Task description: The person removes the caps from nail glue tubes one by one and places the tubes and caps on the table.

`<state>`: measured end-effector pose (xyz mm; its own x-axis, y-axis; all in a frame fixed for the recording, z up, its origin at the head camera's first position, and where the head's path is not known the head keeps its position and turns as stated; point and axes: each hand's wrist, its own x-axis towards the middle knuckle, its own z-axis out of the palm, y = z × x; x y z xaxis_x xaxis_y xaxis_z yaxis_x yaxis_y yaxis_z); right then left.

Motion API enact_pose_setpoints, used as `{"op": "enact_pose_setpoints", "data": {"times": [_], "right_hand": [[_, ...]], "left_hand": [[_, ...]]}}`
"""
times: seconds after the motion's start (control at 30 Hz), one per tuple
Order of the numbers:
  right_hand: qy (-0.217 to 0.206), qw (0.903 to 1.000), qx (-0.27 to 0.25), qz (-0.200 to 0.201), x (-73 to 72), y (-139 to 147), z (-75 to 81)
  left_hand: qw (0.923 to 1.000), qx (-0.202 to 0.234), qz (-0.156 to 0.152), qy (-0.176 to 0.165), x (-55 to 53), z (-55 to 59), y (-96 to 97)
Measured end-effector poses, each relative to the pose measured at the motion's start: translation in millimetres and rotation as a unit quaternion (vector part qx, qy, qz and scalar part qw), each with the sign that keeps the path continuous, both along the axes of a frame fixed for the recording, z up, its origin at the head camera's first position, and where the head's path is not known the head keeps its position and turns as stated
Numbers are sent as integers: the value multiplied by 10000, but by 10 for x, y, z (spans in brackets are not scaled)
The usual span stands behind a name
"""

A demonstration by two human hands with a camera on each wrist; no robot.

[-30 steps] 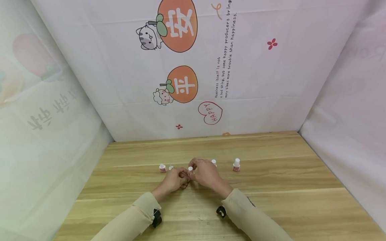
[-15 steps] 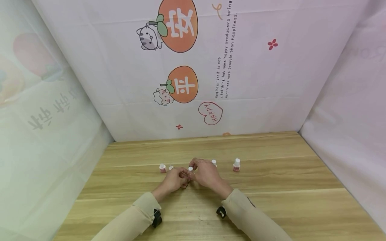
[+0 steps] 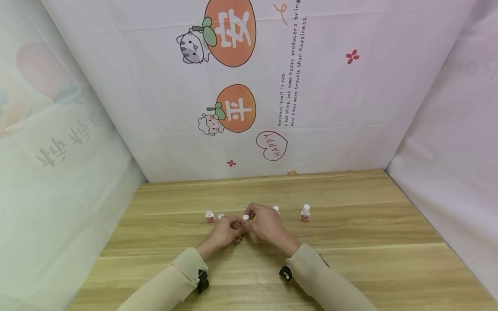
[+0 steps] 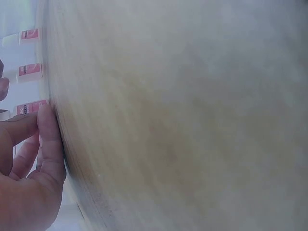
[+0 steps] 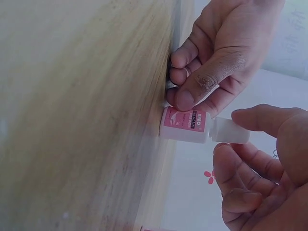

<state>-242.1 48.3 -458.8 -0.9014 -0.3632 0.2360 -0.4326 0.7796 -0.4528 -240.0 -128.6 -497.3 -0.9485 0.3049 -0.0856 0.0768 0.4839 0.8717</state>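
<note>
A small white glue bottle (image 5: 185, 132) with a pink label stands on the table between both hands. My left hand (image 3: 223, 231) pinches its body low down, thumb against the label's edge in the right wrist view. My right hand (image 3: 267, 223) holds the white cap (image 5: 230, 132) between thumb and fingers from above. The cap sits in line with the bottle's neck; whether it is loose I cannot tell. In the left wrist view, the left fingertips (image 4: 47, 118) lie against the bottle's label.
A capped bottle (image 3: 210, 217) stands left, beside another bottle (image 3: 221, 216) with a thin tip, mostly hidden by the left hand. To the right are a partly hidden bottle (image 3: 276, 210) and one more (image 3: 305, 213). Printed cloth (image 3: 330, 108) walls in the wooden table (image 3: 249, 276).
</note>
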Motion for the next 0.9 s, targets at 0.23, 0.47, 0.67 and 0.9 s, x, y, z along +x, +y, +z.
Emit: {"op": "enact_pose_setpoints", "data": {"times": [0.23,0.47,0.67,0.9], "right_hand": [[79,9999,91,34,6,-7,16],[34,10000,59,10,13,-8,26],[68,9999,76,21,12,-7,22],[93,9999,114,60,8,-10,23]], "left_hand": [[10000,44,-33,70,-2,1,1],[10000,-9,-30,76,-4,2,-3],[10000,-20,-44,33,4,11,-3],[10000,-24,-70,27,0,7,-10]]}}
